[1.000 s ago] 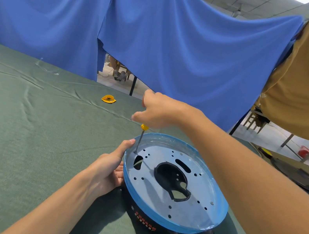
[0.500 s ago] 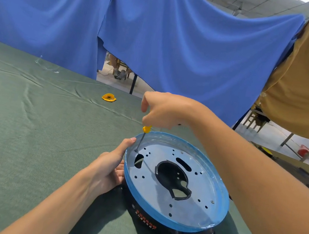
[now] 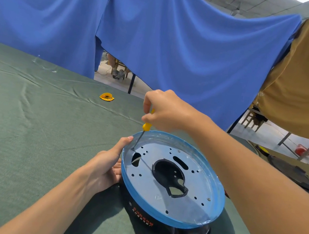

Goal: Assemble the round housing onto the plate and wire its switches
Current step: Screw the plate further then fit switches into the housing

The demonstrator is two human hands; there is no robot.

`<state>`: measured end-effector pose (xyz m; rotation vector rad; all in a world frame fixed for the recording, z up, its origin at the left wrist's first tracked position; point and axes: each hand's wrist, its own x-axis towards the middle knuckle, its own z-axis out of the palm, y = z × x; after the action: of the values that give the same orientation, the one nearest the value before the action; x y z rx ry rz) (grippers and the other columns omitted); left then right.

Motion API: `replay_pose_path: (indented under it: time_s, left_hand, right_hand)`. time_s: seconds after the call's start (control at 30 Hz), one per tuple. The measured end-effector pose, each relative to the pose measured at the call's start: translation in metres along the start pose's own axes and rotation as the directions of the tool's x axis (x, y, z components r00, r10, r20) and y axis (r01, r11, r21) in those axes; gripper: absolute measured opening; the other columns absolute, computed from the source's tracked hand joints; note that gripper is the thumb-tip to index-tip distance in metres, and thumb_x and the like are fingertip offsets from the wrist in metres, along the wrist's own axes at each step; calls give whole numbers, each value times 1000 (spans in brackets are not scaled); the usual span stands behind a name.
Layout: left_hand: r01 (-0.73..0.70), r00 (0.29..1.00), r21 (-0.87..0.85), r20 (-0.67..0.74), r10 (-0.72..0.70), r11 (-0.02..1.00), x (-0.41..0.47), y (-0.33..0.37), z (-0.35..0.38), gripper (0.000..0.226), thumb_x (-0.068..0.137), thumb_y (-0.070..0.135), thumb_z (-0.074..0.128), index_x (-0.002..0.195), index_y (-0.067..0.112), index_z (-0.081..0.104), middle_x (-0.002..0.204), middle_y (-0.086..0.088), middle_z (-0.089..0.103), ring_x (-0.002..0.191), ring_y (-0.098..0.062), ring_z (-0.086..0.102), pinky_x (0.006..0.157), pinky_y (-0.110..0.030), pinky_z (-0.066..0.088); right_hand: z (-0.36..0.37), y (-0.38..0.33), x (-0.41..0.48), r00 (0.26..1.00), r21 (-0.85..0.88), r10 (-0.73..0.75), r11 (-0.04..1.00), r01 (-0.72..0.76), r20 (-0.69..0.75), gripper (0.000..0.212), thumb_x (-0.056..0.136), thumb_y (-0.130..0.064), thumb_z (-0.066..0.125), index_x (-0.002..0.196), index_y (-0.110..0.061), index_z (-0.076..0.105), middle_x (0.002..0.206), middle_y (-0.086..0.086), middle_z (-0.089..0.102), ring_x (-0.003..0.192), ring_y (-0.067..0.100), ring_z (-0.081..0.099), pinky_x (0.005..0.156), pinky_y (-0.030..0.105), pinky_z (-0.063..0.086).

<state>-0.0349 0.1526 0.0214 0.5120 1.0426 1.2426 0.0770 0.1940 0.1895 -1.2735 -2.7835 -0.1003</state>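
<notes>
Right hand point(image 3: 165, 110) is clamped on the yellow screwdriver point(image 3: 145, 126), the handle mostly hidden in the fist. Its tip sits at a hole by the left rim of the plate point(image 3: 195, 186); any screw is too small to confirm. Left hand point(image 3: 107, 166) grips the left side of the round housing point(image 3: 144, 216), thumb on the blue rim, fingers hidden. The housing sits under the plate on the green table point(image 3: 22, 135). There is open cloth to the left and a black part point(image 3: 292, 174) at the right edge.

Workshop hall: green-clothed worktable point(image 3: 20, 145), blue sheets point(image 3: 183, 39) and tan sheet point(image 3: 308, 92) as partitions (bare floor point(image 3: 269, 137) beyond), panelled ceiling point(image 3: 262, 1).
</notes>
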Motion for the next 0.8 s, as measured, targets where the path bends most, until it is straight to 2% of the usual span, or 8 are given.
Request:
replay_pose_path:
  time_s: [0.17,0.27,0.33,0.4,0.5,0.6,0.7,0.8]
  left_hand:
    - [-1,1000,4,12,1,1000,1,-1,-1,64,80,51,73,123,3,65,109,-18,73,93,-32,71,80,-42,57]
    - [-4,1000,-6,23,4,1000,1,-1,-1,64,81,50,72,124,4,65,111,-19,73,93,-33,70,76,-41,56]
    - [-7,1000,-5,16,7,1000,1,0,-2,64,81,51,72,123,3,65,110,-19,73,92,-33,70,76,-41,56]
    - [-8,1000,-3,3,8,1000,1,0,-2,62,81,50,73,122,3,66,109,-19,73,91,-33,71,74,-41,57]
    - [-5,1000,-10,-2,5,1000,2,-1,-1,62,82,50,72,124,4,65,112,-19,73,103,-36,69,81,-43,56]
    - [-5,1000,-2,-8,5,1000,2,-1,0,63,82,50,72,124,3,64,111,-19,73,103,-36,69,85,-44,56]
    - [-8,1000,7,-4,9,1000,1,-1,-1,64,81,50,73,122,3,65,110,-19,73,99,-36,70,84,-44,57]
    - [-7,1000,-9,-6,7,1000,0,0,-1,63,79,49,74,121,3,66,107,-18,74,86,-31,72,76,-41,58]
  right_hand:
    - [13,-5,3,988,-119,124,984,-135,-90,37,100,-43,44,77,-14,39,78,4,41,83,31,44,68,38,36]
    - [6,-5,0,990,-7,130,991,-130,51,40,93,-51,53,109,-16,44,90,1,51,88,25,51,68,37,42]
    - [-2,-6,-2,984,82,65,994,-79,164,38,90,-32,58,123,-20,40,103,0,57,85,20,61,62,31,47]
    - [-4,-6,-1,990,58,-3,998,-5,141,29,89,-13,54,115,-22,47,100,-1,56,70,13,64,51,25,45]
    - [3,-6,3,999,-59,-18,998,15,-46,3,96,-17,53,94,-16,52,89,5,50,62,18,58,46,27,37]
    - [15,-3,6,994,-110,68,991,-78,-90,37,103,-34,44,72,-15,36,77,4,39,63,22,43,51,31,29]
    - [8,-4,4,994,-50,76,996,-72,81,24,98,-37,49,105,-14,46,101,4,46,84,23,49,63,34,37]
    - [-5,-3,1,986,-24,24,1000,-20,168,28,92,-15,50,120,-19,49,111,2,52,93,21,52,57,26,38]
